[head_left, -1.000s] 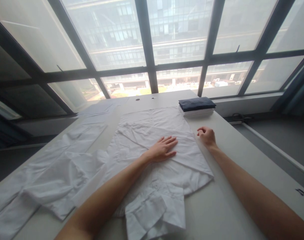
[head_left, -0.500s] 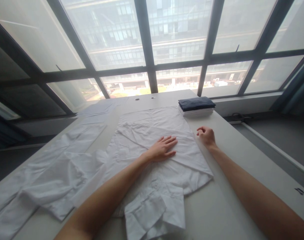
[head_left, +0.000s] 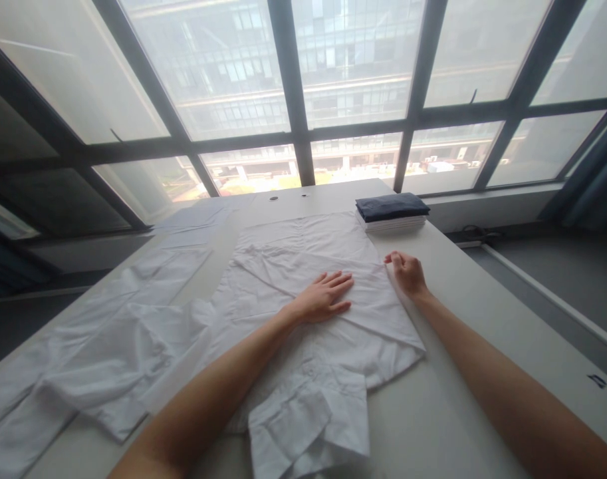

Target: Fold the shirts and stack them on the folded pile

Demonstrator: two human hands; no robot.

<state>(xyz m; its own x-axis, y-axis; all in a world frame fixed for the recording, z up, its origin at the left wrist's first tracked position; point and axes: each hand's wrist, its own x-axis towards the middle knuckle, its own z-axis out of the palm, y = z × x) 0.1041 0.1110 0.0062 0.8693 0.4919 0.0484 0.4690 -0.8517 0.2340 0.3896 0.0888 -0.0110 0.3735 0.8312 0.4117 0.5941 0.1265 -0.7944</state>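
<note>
A white shirt (head_left: 278, 286) lies spread and wrinkled across the table in front of me. Its collar (head_left: 293, 419) points toward me at the near end. My left hand (head_left: 328, 296) rests flat on the shirt's middle, palm down, fingers stretched out. Beside the shirt's right edge is my right hand (head_left: 407, 274), closed, with thumb and fingers pressed together. Its fingertips are at the fabric's border; whether they pinch any cloth is hidden.
More white garments (head_left: 108, 359) lie loosely along the left side of the white table (head_left: 483, 399). A folded stack with a dark blue garment (head_left: 393, 207) on top stands at the far right edge. Large windows (head_left: 353, 66) rise behind.
My right hand has shifted slightly left, bringing its fingertips up to the shirt's right edge. My left hand has stayed in place.
</note>
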